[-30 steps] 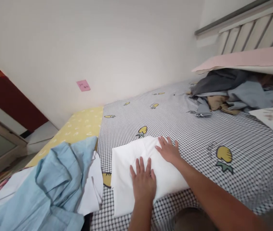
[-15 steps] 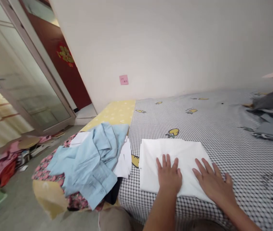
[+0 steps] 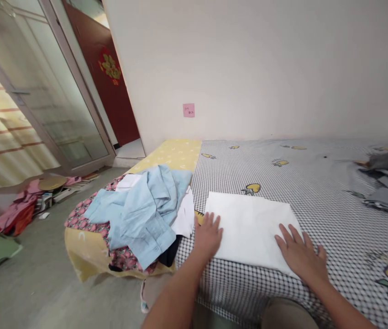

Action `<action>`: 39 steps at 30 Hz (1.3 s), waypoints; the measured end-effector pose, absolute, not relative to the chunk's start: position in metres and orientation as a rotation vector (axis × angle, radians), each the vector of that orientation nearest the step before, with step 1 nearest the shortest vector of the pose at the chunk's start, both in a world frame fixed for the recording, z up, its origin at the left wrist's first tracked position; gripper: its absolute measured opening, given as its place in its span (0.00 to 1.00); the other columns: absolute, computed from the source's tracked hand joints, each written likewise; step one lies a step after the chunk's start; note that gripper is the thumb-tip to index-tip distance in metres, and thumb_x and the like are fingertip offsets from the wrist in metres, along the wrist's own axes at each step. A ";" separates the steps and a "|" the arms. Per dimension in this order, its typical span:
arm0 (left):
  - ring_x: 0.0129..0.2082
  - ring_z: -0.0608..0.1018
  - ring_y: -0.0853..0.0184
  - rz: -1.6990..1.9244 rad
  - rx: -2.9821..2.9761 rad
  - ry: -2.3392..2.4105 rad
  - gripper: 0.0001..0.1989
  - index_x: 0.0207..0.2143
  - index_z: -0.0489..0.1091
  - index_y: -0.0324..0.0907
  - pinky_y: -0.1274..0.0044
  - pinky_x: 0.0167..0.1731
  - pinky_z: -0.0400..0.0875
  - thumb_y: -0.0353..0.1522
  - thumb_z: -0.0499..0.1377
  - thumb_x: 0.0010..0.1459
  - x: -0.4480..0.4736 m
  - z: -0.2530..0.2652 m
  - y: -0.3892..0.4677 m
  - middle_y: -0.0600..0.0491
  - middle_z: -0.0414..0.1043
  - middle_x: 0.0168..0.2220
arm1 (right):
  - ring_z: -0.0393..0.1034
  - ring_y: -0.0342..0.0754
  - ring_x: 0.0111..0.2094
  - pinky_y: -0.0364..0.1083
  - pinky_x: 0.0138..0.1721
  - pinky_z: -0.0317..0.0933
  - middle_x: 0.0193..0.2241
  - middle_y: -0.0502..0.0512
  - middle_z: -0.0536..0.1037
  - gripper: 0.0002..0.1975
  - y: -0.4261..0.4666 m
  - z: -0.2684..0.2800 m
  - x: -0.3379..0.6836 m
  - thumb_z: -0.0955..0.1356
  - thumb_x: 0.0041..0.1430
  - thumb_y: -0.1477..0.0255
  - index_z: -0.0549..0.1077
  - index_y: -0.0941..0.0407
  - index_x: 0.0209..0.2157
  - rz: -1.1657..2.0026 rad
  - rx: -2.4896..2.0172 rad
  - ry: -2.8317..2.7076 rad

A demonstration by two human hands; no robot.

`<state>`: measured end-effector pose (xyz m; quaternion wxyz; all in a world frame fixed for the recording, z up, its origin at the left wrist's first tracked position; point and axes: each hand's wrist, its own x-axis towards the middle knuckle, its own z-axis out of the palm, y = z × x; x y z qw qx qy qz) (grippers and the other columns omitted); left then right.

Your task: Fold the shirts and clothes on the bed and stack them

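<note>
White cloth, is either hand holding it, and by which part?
Nothing is held: the left hand rests open at the left edge of the white cloth, the right hand at its right.

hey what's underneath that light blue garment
Floral cloth, white cloth and a black item peek out from under the light blue garment; whatever it fully covers can't be seen.

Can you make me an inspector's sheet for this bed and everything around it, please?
Surface: black-and-white checked cloth bedspread with yellow fruit prints, beside yellow printed cloth.
Things handled: flat rectangle of white fabric on the bedspread.
Clutter: crumpled light-blue cloth garment to the left; heap of grey cloth at far right.
Hands: left hand over the fabric's left edge, right hand over its right; both open.
Cables: nothing seen.
Surroundings: pale plain wall with square pink paper note; pale-framed glass door at left.
</note>
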<state>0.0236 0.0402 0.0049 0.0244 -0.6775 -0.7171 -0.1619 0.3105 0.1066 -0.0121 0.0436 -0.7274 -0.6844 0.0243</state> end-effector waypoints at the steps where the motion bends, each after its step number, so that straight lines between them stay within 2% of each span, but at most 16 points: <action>1: 0.70 0.62 0.56 -0.511 -2.038 -2.254 0.25 0.68 0.61 0.48 0.50 0.69 0.53 0.39 0.45 0.71 0.012 0.003 0.033 0.48 0.61 0.70 | 0.43 0.62 0.73 0.68 0.68 0.39 0.74 0.50 0.51 0.37 0.106 -0.011 0.310 0.45 0.68 0.52 0.55 0.47 0.72 0.081 -2.232 -2.093; 3: 0.71 0.60 0.57 -0.531 -1.963 -2.289 0.26 0.67 0.61 0.40 0.57 0.68 0.58 0.35 0.46 0.71 -0.006 -0.002 0.018 0.44 0.60 0.70 | 0.43 0.62 0.73 0.68 0.68 0.39 0.74 0.50 0.50 0.37 0.106 -0.010 0.310 0.45 0.68 0.52 0.54 0.47 0.72 0.099 -2.243 -2.096; 5: 0.71 0.60 0.59 -0.548 -1.894 -2.292 0.25 0.67 0.62 0.39 0.63 0.67 0.62 0.32 0.46 0.70 -0.012 -0.009 0.005 0.45 0.61 0.69 | 0.43 0.62 0.73 0.68 0.68 0.39 0.74 0.50 0.50 0.37 0.106 -0.010 0.310 0.45 0.69 0.52 0.55 0.48 0.72 0.102 -2.244 -2.098; 11: 0.71 0.60 0.56 -0.584 -1.679 -2.432 0.24 0.65 0.65 0.46 0.59 0.61 0.70 0.34 0.44 0.71 0.003 -0.013 -0.011 0.52 0.60 0.70 | 0.45 0.63 0.72 0.70 0.68 0.39 0.73 0.52 0.52 0.36 0.108 -0.014 0.313 0.46 0.69 0.52 0.56 0.47 0.72 0.077 -2.215 -2.090; 18: 0.71 0.60 0.57 -0.601 -1.694 -2.449 0.24 0.65 0.66 0.46 0.61 0.64 0.66 0.34 0.45 0.71 0.006 -0.007 -0.011 0.53 0.61 0.70 | 0.46 0.66 0.71 0.73 0.66 0.41 0.73 0.56 0.54 0.37 0.109 -0.019 0.317 0.45 0.68 0.50 0.57 0.46 0.71 0.065 -2.151 -2.081; 30: 0.71 0.60 0.55 -0.590 -1.698 -2.439 0.24 0.65 0.65 0.44 0.61 0.64 0.65 0.34 0.44 0.71 0.006 -0.010 -0.010 0.52 0.60 0.70 | 0.44 0.63 0.72 0.69 0.68 0.39 0.74 0.52 0.51 0.38 0.105 -0.010 0.313 0.44 0.68 0.50 0.55 0.49 0.72 0.071 -2.227 -2.098; 36: 0.73 0.56 0.55 -0.771 -1.743 -2.612 0.25 0.65 0.65 0.43 0.58 0.67 0.59 0.35 0.45 0.71 0.004 -0.001 -0.009 0.49 0.60 0.70 | 0.44 0.61 0.72 0.67 0.68 0.40 0.74 0.51 0.51 0.36 0.104 -0.007 0.308 0.44 0.70 0.53 0.55 0.48 0.72 0.033 -2.256 -2.119; 39: 0.72 0.57 0.54 -0.884 -1.699 -2.726 0.25 0.66 0.62 0.40 0.56 0.67 0.56 0.36 0.46 0.70 -0.001 0.007 -0.001 0.43 0.62 0.69 | 0.44 0.62 0.72 0.68 0.68 0.40 0.74 0.51 0.52 0.35 0.104 -0.005 0.307 0.44 0.71 0.54 0.55 0.48 0.72 0.005 -2.254 -2.120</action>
